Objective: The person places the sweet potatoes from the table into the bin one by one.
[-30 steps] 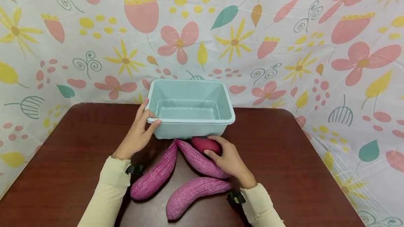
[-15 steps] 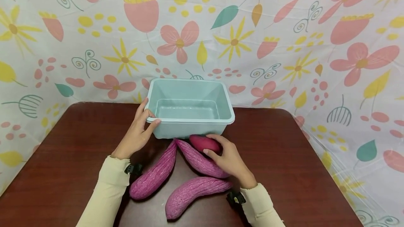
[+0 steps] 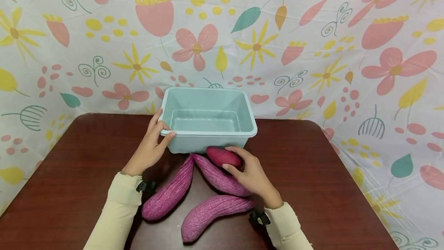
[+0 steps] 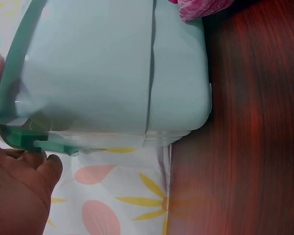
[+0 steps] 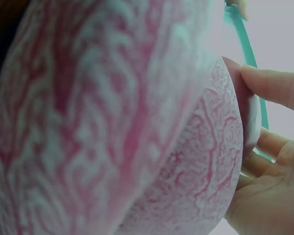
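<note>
My left hand (image 3: pixel 149 147) grips the near left corner of a pale blue plastic basin (image 3: pixel 208 142), thumb on the front rim and fingers at the side. The left wrist view shows the same basin (image 4: pixel 88 63) wall close up. My right hand (image 3: pixel 253 173) holds a smooth dark-red oval fruit or vegetable (image 3: pixel 223 156) between thumb and fingers, just in front of the basin. Below it lies a pink-streaked, eggplant-like vegetable (image 3: pixel 222 178). In the right wrist view, streaked vegetables hide most of the dark-red one (image 5: pixel 247 105).
Two more pink-streaked long vegetables lie nearer me, one at the left (image 3: pixel 170 192) and a curved one (image 3: pixel 211 215) in front. They rest on a dark brown wooden table (image 3: pixel 312 173). A flower-printed cloth (image 3: pixel 256 49) hangs behind the table.
My right hand's dark-red oval thing has risen slightly toward the basin's front wall and tilted. My left hand keeps its hold on the basin; the streaked vegetables have stayed put.
</note>
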`<state>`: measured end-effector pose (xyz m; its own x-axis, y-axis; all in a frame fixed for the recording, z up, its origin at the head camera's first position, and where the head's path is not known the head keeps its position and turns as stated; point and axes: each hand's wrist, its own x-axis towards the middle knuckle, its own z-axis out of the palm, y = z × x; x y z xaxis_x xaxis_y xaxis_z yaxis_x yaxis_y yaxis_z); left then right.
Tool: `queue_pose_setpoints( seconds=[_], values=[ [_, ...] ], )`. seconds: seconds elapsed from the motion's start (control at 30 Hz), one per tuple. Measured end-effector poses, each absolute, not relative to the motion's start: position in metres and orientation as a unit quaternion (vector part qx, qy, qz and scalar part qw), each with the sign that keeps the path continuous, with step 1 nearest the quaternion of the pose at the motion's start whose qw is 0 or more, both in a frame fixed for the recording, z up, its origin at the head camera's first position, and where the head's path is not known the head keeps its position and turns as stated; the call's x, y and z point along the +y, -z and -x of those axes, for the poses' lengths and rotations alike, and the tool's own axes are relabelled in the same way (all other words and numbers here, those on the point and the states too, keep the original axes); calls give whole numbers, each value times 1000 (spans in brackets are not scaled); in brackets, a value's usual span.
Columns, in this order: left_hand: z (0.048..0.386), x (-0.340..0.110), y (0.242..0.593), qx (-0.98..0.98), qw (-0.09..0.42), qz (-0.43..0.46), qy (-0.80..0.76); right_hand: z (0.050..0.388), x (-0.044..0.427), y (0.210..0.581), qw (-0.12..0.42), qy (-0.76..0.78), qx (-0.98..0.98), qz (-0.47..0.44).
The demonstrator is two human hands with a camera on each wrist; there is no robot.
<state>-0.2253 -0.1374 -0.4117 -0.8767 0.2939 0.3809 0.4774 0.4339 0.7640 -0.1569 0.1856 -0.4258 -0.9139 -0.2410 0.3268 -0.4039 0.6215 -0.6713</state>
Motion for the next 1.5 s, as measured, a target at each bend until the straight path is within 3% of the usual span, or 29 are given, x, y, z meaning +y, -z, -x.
queue_pose_setpoints(
  seconds=[0.43, 1.5],
  values=[
    [226, -137, 413, -841, 102, 231, 479, 155, 185, 423, 90, -411, -889, -178],
    [225, -137, 411, -842, 101, 229, 477, 151, 183, 415, 115, -399, -891, -184]
  ],
)
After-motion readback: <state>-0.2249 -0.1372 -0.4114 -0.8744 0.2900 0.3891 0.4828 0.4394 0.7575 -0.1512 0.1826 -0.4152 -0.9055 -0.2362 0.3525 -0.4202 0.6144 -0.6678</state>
